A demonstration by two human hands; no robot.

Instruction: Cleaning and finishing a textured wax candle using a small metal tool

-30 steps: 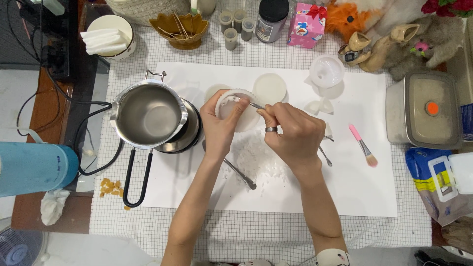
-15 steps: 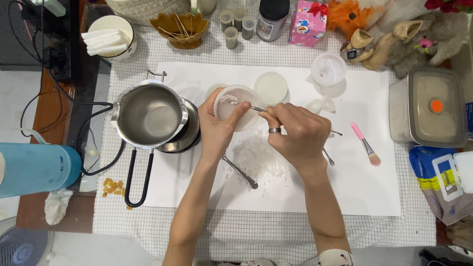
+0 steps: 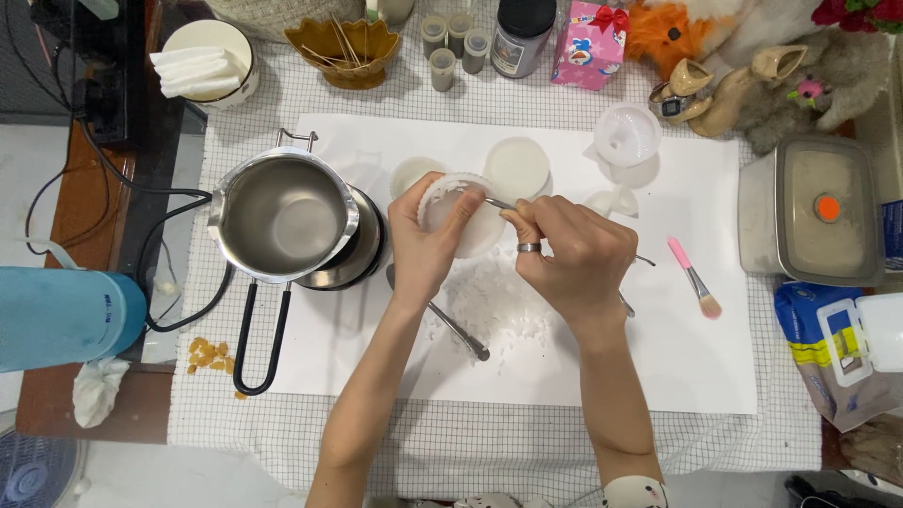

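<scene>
My left hand [image 3: 425, 243] grips a small translucent round mould [image 3: 467, 226] and tilts it over the white paper sheet [image 3: 677, 367]. My right hand [image 3: 569, 256], with a ring on one finger, pinches a thin metal tool [image 3: 497, 202] whose tip reaches into the mould. White flakes [image 3: 494, 306] lie scattered on the paper just below both hands. A metal spoon [image 3: 453, 325] rests on the paper under my left wrist.
A steel pouring pot [image 3: 282, 218] with a black handle sits on a small hotplate at the left. Two white round cups [image 3: 515, 166] stand behind the hands, a clear funnel [image 3: 626, 134] at the back right. A pink brush [image 3: 694, 277] lies at the right, a metal lidded box [image 3: 814, 212] beyond it.
Both hands have stayed over the mould; the right hand's tool has shifted slightly inside it. The view has drifted a little.
</scene>
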